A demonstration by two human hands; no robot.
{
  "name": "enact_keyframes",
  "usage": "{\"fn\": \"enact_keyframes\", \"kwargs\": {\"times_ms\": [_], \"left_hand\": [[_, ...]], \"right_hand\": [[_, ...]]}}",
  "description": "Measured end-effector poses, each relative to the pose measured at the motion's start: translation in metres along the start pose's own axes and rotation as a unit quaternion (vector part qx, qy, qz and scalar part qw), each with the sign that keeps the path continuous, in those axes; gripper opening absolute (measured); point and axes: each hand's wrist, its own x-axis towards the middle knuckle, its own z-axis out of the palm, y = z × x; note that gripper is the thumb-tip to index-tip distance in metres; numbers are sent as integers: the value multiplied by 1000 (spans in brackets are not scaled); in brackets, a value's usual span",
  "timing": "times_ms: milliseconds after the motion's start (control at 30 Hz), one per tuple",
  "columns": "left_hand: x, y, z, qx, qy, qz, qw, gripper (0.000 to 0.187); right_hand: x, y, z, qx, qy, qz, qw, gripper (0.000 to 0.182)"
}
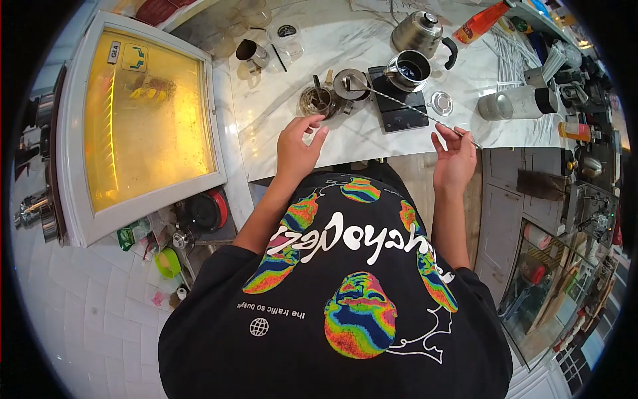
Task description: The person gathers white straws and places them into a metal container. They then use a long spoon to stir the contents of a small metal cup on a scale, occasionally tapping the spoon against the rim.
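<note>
Between the fingers of my right hand (456,154) is a long thin metal spoon (412,108), slanting up and left over a black scale (404,110). Its far end reaches a round metal-rimmed piece (351,84). My left hand (300,143) is empty, thumb and fingers apart, just below a glass pot (316,102) with something dark inside. A metal vessel with dark liquid (409,70) stands at the scale's upper part. A small round lid (440,103) lies right of the scale.
Behind stands a steel gooseneck kettle (417,32). A small metal pitcher (252,54) is at the back left. On the right lie a large bottle (517,103) and an orange bottle (481,23). A yellow-lit glass door (149,116) borders the marble counter (266,156).
</note>
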Motion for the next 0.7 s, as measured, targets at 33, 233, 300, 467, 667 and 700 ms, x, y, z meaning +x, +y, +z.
{"fn": "enact_keyframes", "kwargs": {"times_ms": [33, 233, 300, 467, 667, 700], "left_hand": [[0, -1, 0, -1, 1, 2, 1000, 27], [-1, 0, 4, -9, 6, 2, 1000, 27], [0, 3, 7, -10, 7, 2, 1000, 27], [6, 10, 17, -19, 11, 11, 1000, 27], [16, 25, 34, -21, 4, 19, 1000, 27], [19, 29, 37, -19, 7, 16, 1000, 27]], "right_hand": [[-3, -6, 1, 5, 1, -6, 1000, 31], [-5, -51, -2, 25, 10, -49, 998, 33], [-2, -66, -5, 15, 26, -65, 997, 34], [6, -97, -9, -19, 56, -103, 993, 34], [25, -106, -18, -38, 54, -117, 991, 32], [29, -105, -19, -43, 54, -117, 991, 32]]}}
